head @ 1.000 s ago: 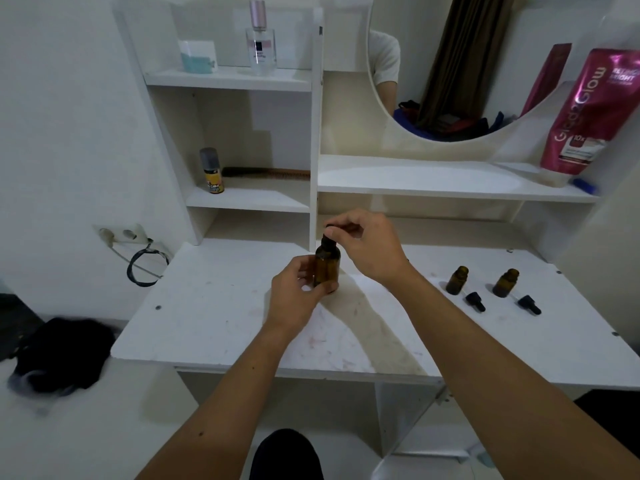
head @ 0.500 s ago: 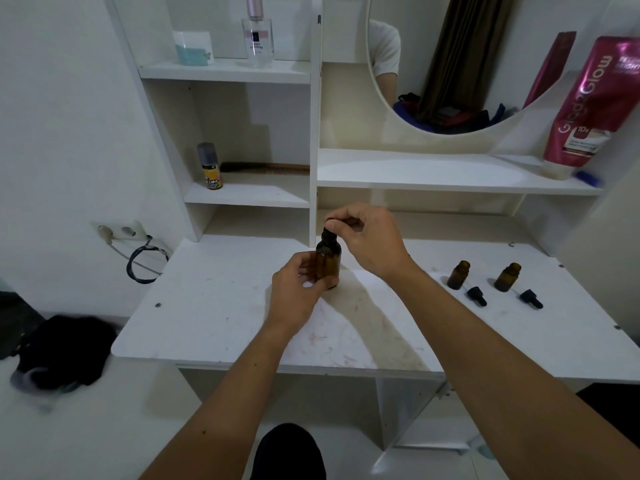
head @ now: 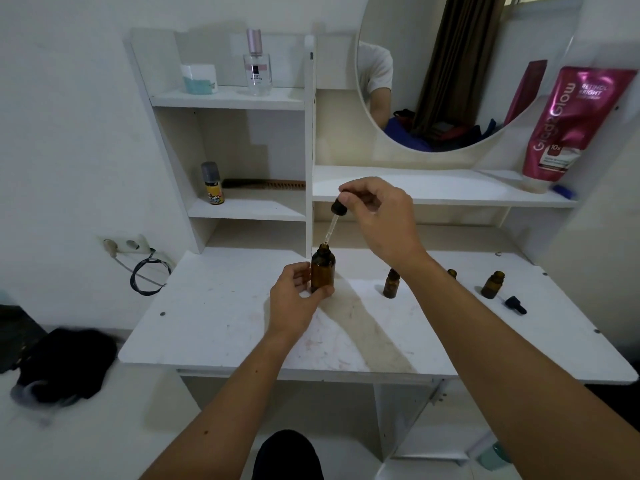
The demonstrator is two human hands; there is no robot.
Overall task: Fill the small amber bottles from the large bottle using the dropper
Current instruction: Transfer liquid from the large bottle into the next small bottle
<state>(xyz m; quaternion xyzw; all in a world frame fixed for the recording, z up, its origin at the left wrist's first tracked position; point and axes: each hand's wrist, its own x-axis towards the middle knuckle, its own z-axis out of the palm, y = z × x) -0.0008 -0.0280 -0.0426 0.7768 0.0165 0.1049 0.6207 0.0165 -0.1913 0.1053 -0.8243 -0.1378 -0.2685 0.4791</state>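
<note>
The large amber bottle [head: 322, 271] stands upright on the white table [head: 221, 327], uncapped, with my left hand [head: 294, 296] wrapped around its lower part. My right hand [head: 377, 216] pinches the black bulb of the dropper [head: 334, 220] above it; the glass tube slants down and its tip is at the bottle's mouth. Three small amber bottles stand open to the right: one [head: 391, 284] just left of my right forearm, one [head: 451, 273] mostly hidden behind the forearm, one [head: 492, 285] farther right. A small black dropper cap [head: 515, 304] lies beside that last bottle.
Shelves behind hold a small spray can [head: 212, 183], a comb [head: 265, 184], a perfume bottle [head: 257, 64] and a pink tube [head: 571, 126]. A round mirror [head: 450, 71] hangs above. A wall socket with a black cable [head: 149, 271] is at left; dark cloth [head: 59, 365] lies on the floor.
My right hand has lifted the dropper out of the large bottle, so the glass tube is now exposed above its mouth. The left hand still holds the bottle in place.
</note>
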